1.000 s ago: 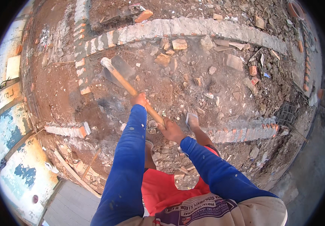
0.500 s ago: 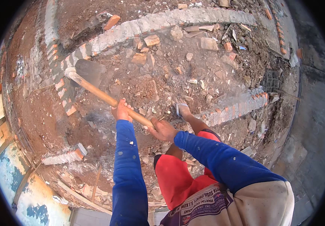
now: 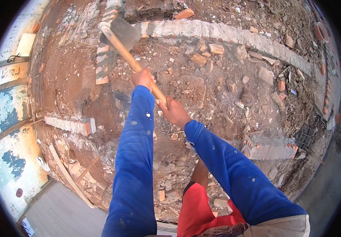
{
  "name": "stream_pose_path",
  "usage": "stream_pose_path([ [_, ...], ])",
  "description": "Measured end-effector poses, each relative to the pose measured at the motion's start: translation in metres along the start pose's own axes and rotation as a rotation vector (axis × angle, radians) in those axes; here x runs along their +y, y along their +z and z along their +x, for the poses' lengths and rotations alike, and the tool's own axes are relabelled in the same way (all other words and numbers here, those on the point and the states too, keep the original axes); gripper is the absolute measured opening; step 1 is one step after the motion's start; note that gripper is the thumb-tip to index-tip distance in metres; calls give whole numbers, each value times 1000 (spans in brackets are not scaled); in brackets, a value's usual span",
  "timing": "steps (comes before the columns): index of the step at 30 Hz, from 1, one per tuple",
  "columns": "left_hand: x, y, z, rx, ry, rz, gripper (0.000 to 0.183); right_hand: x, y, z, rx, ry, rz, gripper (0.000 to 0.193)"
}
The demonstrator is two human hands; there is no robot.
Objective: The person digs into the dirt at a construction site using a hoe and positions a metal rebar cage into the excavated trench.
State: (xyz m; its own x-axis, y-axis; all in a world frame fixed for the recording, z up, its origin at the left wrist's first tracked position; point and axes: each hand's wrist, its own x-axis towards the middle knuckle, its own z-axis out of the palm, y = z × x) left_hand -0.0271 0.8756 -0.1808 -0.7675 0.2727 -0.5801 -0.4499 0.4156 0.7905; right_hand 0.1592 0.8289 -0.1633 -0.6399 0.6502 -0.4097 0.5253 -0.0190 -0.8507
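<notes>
1. A view from a head camera looks down at a person's two blue-sleeved arms reaching out over a demolition site of red earth and broken brick.
2. The left hand (image 3: 142, 77) is clamped round the wooden handle of a hoe (image 3: 127, 56), further up the shaft.
3. The right hand (image 3: 174, 110) is closed round the handle's lower end, just behind the left.
4. The hoe's metal blade is raised at the upper left, above a low brick wall (image 3: 233, 34).
5. Loose brick rubble (image 3: 206, 63) lies scattered across the ground ahead.
6. Risk, as a judgement: a downward blow could glance off hard brick, throwing chips upward or jarring the grip loose; the person's red-clad leg (image 3: 196, 209) stands near the swing path.
</notes>
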Motion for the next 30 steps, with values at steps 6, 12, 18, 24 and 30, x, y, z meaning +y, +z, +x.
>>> stream_pose_path([
  [6, -214, 90, -104, -12, -177, 415, 20, 138, -51, -144, -72, 518, 270, 64],
  [12, -214, 136, -123, -305, -255, 523, 11, 113, -178, -182, -176, 524, 431, 58],
  [18, -201, 204, -256, -92, -139, 264, 14, 142, -277, -250, -282, 474, 585, 35],
  [24, -217, 218, -402, -86, 75, 246, 32, 153, -305, -363, -156, 587, 548, 33],
  [30, -209, 217, -538, -315, -201, -143, 34, 182, -339, -474, 8, 567, 177, 29],
])
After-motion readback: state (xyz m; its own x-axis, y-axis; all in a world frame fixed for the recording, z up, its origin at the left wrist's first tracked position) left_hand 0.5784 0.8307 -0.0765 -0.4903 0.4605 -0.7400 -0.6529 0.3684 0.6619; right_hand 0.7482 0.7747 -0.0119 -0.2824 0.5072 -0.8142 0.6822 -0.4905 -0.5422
